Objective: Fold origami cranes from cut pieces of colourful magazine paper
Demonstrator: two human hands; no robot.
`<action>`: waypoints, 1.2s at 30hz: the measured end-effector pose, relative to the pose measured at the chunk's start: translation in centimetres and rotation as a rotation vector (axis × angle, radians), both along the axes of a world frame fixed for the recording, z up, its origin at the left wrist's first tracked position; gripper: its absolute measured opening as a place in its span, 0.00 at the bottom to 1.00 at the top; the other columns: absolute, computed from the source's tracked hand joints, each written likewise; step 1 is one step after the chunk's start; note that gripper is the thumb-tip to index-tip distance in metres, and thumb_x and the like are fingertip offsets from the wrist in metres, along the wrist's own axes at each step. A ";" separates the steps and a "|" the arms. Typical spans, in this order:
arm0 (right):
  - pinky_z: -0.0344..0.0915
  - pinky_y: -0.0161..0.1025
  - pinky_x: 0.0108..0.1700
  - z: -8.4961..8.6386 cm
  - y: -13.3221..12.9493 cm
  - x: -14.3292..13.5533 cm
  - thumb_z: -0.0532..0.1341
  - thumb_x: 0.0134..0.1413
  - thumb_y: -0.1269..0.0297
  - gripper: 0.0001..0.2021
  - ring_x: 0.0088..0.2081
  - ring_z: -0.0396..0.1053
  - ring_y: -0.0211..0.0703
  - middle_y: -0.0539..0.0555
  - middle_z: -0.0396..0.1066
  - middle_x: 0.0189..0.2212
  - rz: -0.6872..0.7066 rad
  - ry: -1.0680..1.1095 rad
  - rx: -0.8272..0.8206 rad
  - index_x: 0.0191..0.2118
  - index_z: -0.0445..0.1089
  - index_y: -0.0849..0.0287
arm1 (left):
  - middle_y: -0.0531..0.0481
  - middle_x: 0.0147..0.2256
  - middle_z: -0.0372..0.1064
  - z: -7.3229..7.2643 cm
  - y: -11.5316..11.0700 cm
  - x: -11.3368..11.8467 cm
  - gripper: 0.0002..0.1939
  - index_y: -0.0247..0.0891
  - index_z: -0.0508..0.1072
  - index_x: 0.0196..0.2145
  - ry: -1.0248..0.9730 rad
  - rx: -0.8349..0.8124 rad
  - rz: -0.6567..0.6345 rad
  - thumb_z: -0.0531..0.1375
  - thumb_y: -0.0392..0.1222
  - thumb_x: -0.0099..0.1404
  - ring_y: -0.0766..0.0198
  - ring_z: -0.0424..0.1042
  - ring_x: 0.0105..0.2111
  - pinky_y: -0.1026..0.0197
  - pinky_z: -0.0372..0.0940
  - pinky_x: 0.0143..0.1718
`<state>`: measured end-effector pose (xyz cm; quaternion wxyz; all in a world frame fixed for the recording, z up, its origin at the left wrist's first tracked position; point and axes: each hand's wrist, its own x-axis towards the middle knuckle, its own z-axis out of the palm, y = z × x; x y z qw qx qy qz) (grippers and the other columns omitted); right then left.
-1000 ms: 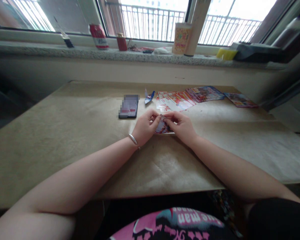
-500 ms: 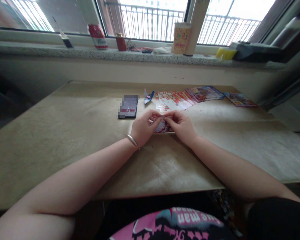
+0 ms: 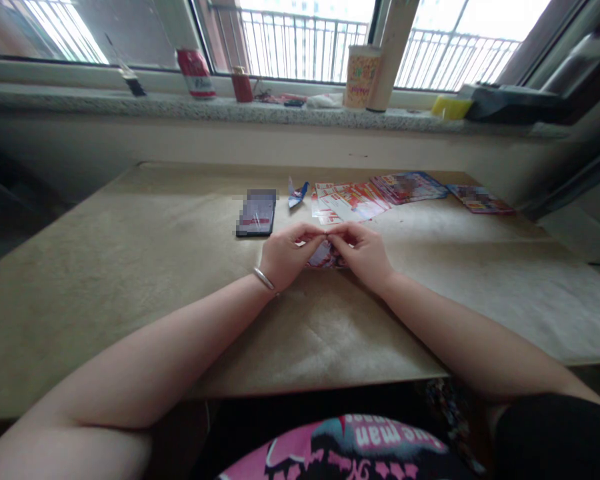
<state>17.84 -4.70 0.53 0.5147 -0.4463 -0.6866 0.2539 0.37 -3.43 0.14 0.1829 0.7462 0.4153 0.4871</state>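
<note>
My left hand (image 3: 291, 252) and my right hand (image 3: 363, 252) meet above the table, thumbs and fingertips pinched close together. Between them is a small piece of printed paper (image 3: 322, 256) in purple, white and red, gripped at its upper edge by both hands. Its lower part shows beneath my thumbs; the fingers cover the rest. Just beyond my hands lie red-and-white printed sheets (image 3: 353, 202), fanned over one another. A small folded blue-and-white paper piece (image 3: 297, 195) stands left of those sheets.
A phone (image 3: 258, 213) lies left of the paper pieces. More colourful sheets (image 3: 409, 187) and another printed stack (image 3: 480, 199) lie at the back right of the table (image 3: 145, 267). On the windowsill stand a red can (image 3: 195, 72) and a paper cup (image 3: 362, 77).
The paper's lower edge has tipped slightly, and its pale bottom rim shows less. My fingertips have shifted a little while still pinching it. Everything else stays in place.
</note>
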 end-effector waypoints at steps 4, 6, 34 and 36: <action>0.64 0.32 0.30 0.2 0.1 0.0 0.62 0.53 0.62 0.06 0.26 0.68 0.34 0.47 0.72 0.24 0.007 0.040 -0.052 0.34 0.74 0.57 | 0.53 0.32 0.77 -0.1 0.0 0.0 0.09 0.41 0.76 0.40 0.001 -0.015 0.028 0.61 0.44 0.63 0.66 0.76 0.31 0.66 0.69 0.33; 0.62 0.31 0.27 0.2 0.1 0.0 0.62 0.53 0.60 0.06 0.24 0.66 0.33 0.46 0.70 0.23 0.031 0.094 -0.096 0.35 0.73 0.56 | 0.53 0.33 0.78 -0.1 0.0 0.0 0.08 0.41 0.77 0.38 0.002 0.020 0.046 0.61 0.44 0.62 0.66 0.76 0.31 0.66 0.69 0.34; 0.60 0.32 0.30 0.3 5.8 0.0 0.61 0.52 0.64 0.06 0.25 0.65 0.35 0.48 0.71 0.24 -0.084 -0.310 -0.333 0.29 0.73 0.60 | 0.48 0.52 0.70 0.7 0.4 -0.4 0.13 0.43 0.76 0.46 0.594 0.177 0.004 0.56 0.42 0.67 0.59 0.73 0.45 0.58 0.67 0.45; 0.59 0.32 0.30 -0.2 6.6 0.0 0.63 0.50 0.64 0.06 0.28 0.67 0.36 0.49 0.73 0.25 -0.091 -0.404 -0.366 0.29 0.74 0.60 | 0.48 0.49 0.72 0.7 0.4 -0.4 0.12 0.42 0.78 0.41 0.679 0.250 -0.031 0.55 0.42 0.68 0.57 0.72 0.45 0.54 0.65 0.48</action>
